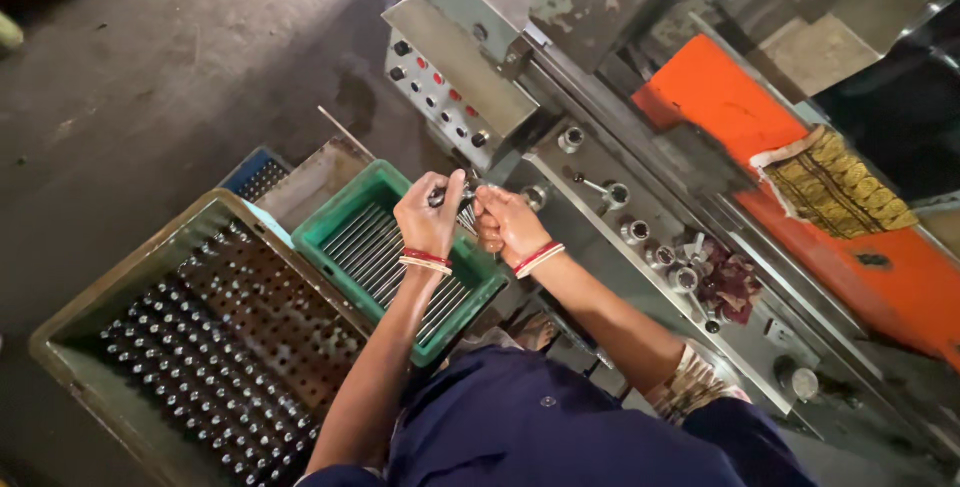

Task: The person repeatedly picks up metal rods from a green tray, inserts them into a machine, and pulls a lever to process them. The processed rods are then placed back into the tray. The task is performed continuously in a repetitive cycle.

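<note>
Over the green crate [345, 209] we close our left hand [430, 215] and right hand [508, 224] on thin, shiny steel rods [462, 199].

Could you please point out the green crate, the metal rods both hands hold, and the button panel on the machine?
Green crate [338, 209], head view, on its left rim.
Metal rods [462, 205], head view, on the bundle between the hands.
Button panel [432, 97], head view, on its face among the buttons.

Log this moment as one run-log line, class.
left hand: holds metal rods | right hand: on same rods | below: green crate of rods | beside: perforated tray
</note>
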A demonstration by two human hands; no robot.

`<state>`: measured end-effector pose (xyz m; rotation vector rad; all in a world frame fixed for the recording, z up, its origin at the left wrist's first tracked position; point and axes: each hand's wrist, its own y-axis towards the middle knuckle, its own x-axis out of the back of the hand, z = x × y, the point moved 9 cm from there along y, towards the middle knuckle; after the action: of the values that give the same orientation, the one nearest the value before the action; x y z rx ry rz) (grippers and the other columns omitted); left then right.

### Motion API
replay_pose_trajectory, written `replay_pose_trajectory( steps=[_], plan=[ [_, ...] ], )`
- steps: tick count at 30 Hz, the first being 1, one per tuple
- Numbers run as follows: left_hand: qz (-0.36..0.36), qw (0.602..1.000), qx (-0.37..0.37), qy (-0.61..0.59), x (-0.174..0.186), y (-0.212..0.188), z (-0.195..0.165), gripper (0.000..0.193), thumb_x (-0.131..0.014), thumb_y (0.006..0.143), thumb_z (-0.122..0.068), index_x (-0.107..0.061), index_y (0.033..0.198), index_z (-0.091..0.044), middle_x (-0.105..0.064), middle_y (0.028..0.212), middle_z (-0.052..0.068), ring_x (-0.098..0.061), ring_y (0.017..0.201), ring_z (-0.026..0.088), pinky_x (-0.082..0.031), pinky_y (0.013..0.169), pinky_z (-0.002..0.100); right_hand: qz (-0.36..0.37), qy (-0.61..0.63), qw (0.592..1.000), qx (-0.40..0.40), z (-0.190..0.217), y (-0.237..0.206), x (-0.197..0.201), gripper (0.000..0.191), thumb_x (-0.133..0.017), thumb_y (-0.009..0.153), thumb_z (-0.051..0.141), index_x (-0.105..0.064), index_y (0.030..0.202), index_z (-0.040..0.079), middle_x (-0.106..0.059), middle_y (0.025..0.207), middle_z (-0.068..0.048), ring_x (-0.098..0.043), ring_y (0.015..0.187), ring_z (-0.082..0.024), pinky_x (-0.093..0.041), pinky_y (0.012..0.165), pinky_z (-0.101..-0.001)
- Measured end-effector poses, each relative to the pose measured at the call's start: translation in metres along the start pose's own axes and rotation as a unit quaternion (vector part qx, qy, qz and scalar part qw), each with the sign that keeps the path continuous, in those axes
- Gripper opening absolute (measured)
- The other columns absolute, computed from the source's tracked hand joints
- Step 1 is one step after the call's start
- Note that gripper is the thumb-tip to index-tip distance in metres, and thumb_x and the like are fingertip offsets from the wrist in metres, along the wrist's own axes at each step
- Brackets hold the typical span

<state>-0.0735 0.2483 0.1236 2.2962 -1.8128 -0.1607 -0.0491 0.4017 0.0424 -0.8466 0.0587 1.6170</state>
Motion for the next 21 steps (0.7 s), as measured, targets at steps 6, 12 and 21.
replay_pose_trajectory(
  steps=[6, 12, 21],
  plan=[
    [0.089, 0.968, 0.207, -0.108, -0.004, 0.005, 0.047, 0.039, -0.076, 0.094, -0.027, -0.064, 0.069, -0.001, -0.05, 0.062, -0.004, -0.039, 0.056, 0.003, -0.029, 0.047, 0.025, -0.116, -0.365, 0.877, 0.289, 0.03, -0.023, -0.031, 0.033, -0.053, 0.109, 0.029, -0.059, 0.086, 0.007, -0.05, 0.064, 0.001, -0.049, 0.052, -0.01, -0.039, 0.047, -0.0281],
    [0.274, 0.844, 0.424, -0.18, 0.007, -0.027, 0.082, 0.026, -0.075, 0.089, -0.026, -0.068, 0.07, -0.01, -0.049, 0.055, -0.005, -0.04, 0.04, 0.005, -0.025, 0.036, 0.026, 0.076, -0.717, 0.504, 0.476, 0.019, -0.053, -0.085, 0.027, -0.057, 0.109, 0.025, -0.064, 0.09, 0.007, -0.06, 0.077, -0.011, -0.059, 0.068, -0.025, -0.047, 0.059, -0.0379],
    [-0.117, 0.938, 0.227, -0.233, 0.091, -0.02, 0.107, 0.035, -0.073, 0.1, -0.024, -0.063, 0.072, -0.005, -0.056, 0.063, -0.004, -0.045, 0.05, 0.003, -0.033, 0.044, 0.023, 0.104, -0.468, 0.871, 0.106, -0.077, 0.023, -0.085, 0.018, -0.064, 0.1, 0.019, -0.068, 0.109, 0.005, -0.069, 0.087, -0.01, -0.062, 0.073, -0.014, -0.052, 0.066, -0.0323]
  ],
)
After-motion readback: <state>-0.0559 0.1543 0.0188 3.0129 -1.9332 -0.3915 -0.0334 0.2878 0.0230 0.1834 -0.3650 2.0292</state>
